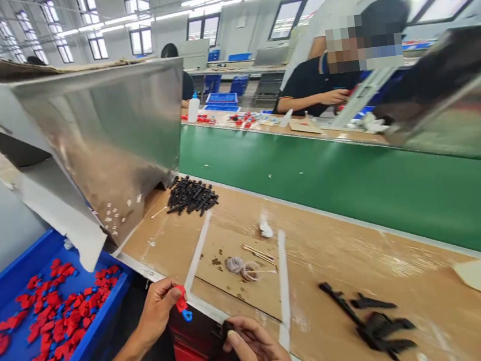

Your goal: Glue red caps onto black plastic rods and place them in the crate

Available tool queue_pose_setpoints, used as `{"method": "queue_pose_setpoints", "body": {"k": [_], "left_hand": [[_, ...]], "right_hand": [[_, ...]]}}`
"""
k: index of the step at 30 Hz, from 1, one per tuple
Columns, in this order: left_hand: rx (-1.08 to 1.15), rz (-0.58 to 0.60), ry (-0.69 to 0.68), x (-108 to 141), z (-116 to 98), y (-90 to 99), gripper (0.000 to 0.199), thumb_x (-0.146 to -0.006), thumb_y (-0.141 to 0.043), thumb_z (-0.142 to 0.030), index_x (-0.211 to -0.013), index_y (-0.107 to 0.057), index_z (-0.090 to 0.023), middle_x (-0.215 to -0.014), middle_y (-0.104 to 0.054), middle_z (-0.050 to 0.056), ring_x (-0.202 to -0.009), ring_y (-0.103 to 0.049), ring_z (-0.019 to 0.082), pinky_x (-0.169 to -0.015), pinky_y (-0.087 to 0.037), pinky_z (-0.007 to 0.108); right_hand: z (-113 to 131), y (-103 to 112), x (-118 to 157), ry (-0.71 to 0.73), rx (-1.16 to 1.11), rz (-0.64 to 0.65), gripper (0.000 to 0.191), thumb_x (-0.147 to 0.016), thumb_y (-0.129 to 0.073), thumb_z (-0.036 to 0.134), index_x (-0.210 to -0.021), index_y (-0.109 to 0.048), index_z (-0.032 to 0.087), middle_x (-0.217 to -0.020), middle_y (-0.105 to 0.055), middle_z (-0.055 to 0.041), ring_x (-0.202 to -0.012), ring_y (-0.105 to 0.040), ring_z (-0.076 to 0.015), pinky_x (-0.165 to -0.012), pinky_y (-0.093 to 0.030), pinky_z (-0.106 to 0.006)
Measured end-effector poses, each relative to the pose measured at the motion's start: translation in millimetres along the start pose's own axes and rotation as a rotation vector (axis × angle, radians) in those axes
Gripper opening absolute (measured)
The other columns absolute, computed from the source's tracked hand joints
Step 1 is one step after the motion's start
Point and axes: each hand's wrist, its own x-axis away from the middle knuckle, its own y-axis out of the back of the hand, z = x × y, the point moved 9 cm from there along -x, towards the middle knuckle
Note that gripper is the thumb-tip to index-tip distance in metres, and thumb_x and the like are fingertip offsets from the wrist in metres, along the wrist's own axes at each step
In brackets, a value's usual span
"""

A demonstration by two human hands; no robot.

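Note:
My left hand [161,305] is closed around a small red and blue plastic part [182,304], its blue tip pointing down. To the right, my right hand [260,349] pinches a black plastic piece [219,343], which is blurred and dark against the shadow below the table edge. The two held parts are apart from each other. Just beyond my hands, a cardboard sheet [222,290] carries cotton swabs [258,252] and small round clear containers [248,270]. Several larger black parts [372,325] lie loosely on the table at the right.
A blue tray [1,294] of red and blue parts sits at left. Black pieces [192,195] are heaped beside a metal chute [108,126]. Past the brown-covered table [318,253] runs a green conveyor belt [310,178]; a co-worker [312,88] sits across it. White crumpled material [265,227] lies mid-table.

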Motion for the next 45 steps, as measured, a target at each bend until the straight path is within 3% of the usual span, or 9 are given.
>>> {"method": "queue_pose_setpoints", "body": {"k": [5, 9, 19, 27, 29, 31, 34, 40, 45], "left_hand": [[-0.040, 0.106, -0.065, -9, -8, -50.7, 0.050, -0.089, -0.047, -0.060, -0.064, -0.046, -0.017, -0.062, -0.041, -0.003, -0.057, -0.036, 0.010, -0.057, -0.030, 0.023], [-0.106, 0.193, -0.058, -6, -12, -69.4, 0.046, -0.093, -0.044, -0.055, -0.066, -0.046, -0.018, -0.060, -0.042, -0.004, -0.057, -0.036, 0.010, -0.058, -0.030, 0.023], [-0.314, 0.156, -0.070, 0, -21, -70.9, 0.048, -0.098, -0.026, -0.052, -0.065, -0.040, -0.020, -0.062, -0.038, -0.003, -0.059, -0.033, 0.014, -0.059, -0.027, 0.028], [-0.349, 0.147, -0.086, -2, -28, -74.7, 0.046, -0.098, -0.025, -0.051, -0.066, -0.038, -0.021, -0.064, -0.039, -0.003, -0.061, -0.036, 0.014, -0.061, -0.029, 0.028], [-0.316, 0.206, -0.083, -1, -28, -77.7, 0.044, -0.099, -0.025, -0.051, -0.074, -0.043, -0.020, -0.067, -0.041, -0.003, -0.063, -0.039, 0.014, -0.062, -0.032, 0.027], [-0.228, 0.303, -0.085, 1, -30, -83.8, 0.040, -0.098, -0.027, -0.053, -0.100, -0.049, -0.019, -0.070, -0.043, -0.003, -0.063, -0.042, 0.013, -0.065, -0.035, 0.027], [-0.085, 0.438, -0.110, 5, -38, -92.9, 0.063, -0.094, -0.031, -0.059, -0.142, -0.019, -0.019, -0.070, -0.042, -0.005, -0.060, -0.041, 0.013, -0.065, -0.036, 0.028], [-0.150, 0.547, -0.135, 5, -49, -100.4, 0.079, -0.093, -0.034, -0.060, -0.152, 0.000, -0.021, -0.069, -0.040, -0.006, -0.060, -0.036, 0.013, -0.064, -0.032, 0.027], [-0.155, 0.664, -0.113, 8, -52, -110.6, 0.081, -0.092, -0.034, -0.062, -0.153, 0.000, -0.021, -0.069, -0.039, -0.006, -0.058, -0.036, 0.012, -0.062, -0.033, 0.026]], "right_hand": [[10, 1, 8, 0.051, 0.079, -0.068, 0.023, -0.068, -0.079, 0.035, -0.082, -0.071, 0.019, -0.066, -0.067, -0.0010, -0.056, -0.064, -0.0145, -0.056, -0.053, -0.022], [18, 2, 10, 0.075, 0.122, -0.112, 0.019, -0.068, -0.079, 0.031, -0.081, -0.071, 0.019, -0.067, -0.069, -0.0016, -0.057, -0.066, -0.0155, -0.057, -0.055, -0.023], [21, -10, 4, 0.152, 0.295, 0.066, 0.013, -0.074, -0.075, 0.027, -0.083, -0.070, 0.018, -0.066, -0.070, -0.0031, -0.057, -0.067, -0.0171, -0.056, -0.059, -0.025], [2, -8, -1, -0.007, 0.122, 0.085, 0.023, -0.071, -0.080, 0.031, -0.085, -0.067, 0.018, -0.067, -0.070, -0.0021, -0.059, -0.068, -0.0171, -0.058, -0.059, -0.026], [-3, -8, -3, -0.053, 0.017, 0.126, 0.035, -0.070, -0.082, 0.032, -0.099, -0.066, 0.020, -0.066, -0.068, 0.0008, -0.054, -0.066, -0.0154, -0.055, -0.057, -0.026], [-4, -9, -5, -0.072, -0.033, 0.184, 0.051, -0.071, -0.081, 0.032, -0.117, -0.062, 0.021, -0.069, -0.067, 0.0018, -0.055, -0.064, -0.0143, -0.055, -0.056, -0.026], [-1, -10, -4, -0.061, -0.006, 0.268, 0.057, -0.073, -0.080, 0.030, -0.127, -0.061, 0.024, -0.079, -0.068, -0.0009, -0.068, -0.065, -0.0153, -0.063, -0.056, -0.026], [5, -1, -1, 0.008, 0.072, 0.227, 0.034, -0.077, -0.077, 0.027, -0.109, -0.070, 0.025, -0.077, -0.069, -0.0016, -0.068, -0.066, -0.0163, -0.064, -0.057, -0.026], [7, 0, 0, 0.096, 0.203, 0.296, 0.038, -0.072, -0.081, 0.029, -0.110, -0.074, 0.027, -0.081, -0.071, -0.0039, -0.071, -0.067, -0.0200, -0.064, -0.058, -0.028]]}}
